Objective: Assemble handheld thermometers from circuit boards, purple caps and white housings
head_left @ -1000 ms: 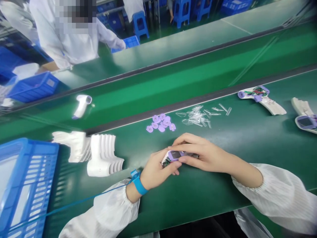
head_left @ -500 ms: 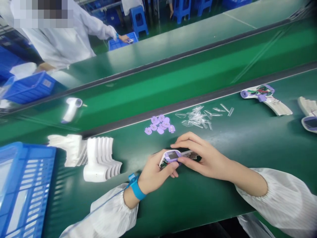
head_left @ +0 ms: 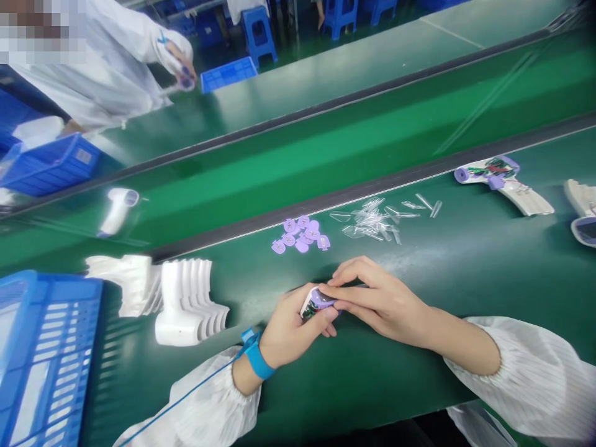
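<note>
My left hand (head_left: 291, 323) is wrapped round an open half-built forehead thermometer (head_left: 321, 301), white-shelled with purple inner parts and coloured wires. Its display end faces me, tilted. My right hand (head_left: 377, 298) has its fingers closed together over that end, the fingertips pressing on the small dark screen and covering part of it. Most of the handle is hidden behind my fingers. Just beyond my hands lie a pile of purple plates (head_left: 305, 234) and a scatter of clear plastic pieces (head_left: 372, 218).
White shell halves (head_left: 184, 298) stand nested at left beside a blue basket (head_left: 46, 347). Another wired thermometer half (head_left: 493, 174) lies at right. A white thermometer (head_left: 118, 211) rests on the green conveyor belt (head_left: 298, 152). Across it, a co-worker's hand (head_left: 181, 65) holds a blurred device.
My right fingers have shifted left onto the screen. The thermometer on the belt has moved left. The co-worker's hand has drawn back left from the far blue basket.
</note>
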Demonstrator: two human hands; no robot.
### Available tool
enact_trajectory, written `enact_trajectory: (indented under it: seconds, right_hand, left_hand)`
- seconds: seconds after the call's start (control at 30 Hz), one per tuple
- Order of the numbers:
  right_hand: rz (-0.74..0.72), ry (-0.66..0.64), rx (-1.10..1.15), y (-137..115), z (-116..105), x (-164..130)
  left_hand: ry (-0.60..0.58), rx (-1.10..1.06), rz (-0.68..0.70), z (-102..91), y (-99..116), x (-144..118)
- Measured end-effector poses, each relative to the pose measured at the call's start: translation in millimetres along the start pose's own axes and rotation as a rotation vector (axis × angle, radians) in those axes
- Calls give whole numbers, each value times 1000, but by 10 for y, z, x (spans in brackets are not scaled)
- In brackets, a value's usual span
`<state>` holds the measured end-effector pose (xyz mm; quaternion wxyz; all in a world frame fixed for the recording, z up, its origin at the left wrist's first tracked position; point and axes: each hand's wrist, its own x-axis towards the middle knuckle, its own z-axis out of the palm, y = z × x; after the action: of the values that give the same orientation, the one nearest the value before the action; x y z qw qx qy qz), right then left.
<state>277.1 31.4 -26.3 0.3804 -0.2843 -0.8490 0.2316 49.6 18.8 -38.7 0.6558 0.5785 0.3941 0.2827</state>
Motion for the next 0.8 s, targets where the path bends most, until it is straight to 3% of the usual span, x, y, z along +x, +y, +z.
enact_trajectory:
  seconds: [0.23, 0.53, 0.8]
  right_hand:
    - [44, 2, 126, -16, 68, -52]
    - [29, 6, 45, 1, 14, -20]
    - [108, 13, 31, -21, 28, -25]
  left_hand:
    - [-6, -6, -12, 1, 3, -11]
    - [-10, -31, -10, 0, -12, -8]
    - [13, -104, -29, 5, -56, -7]
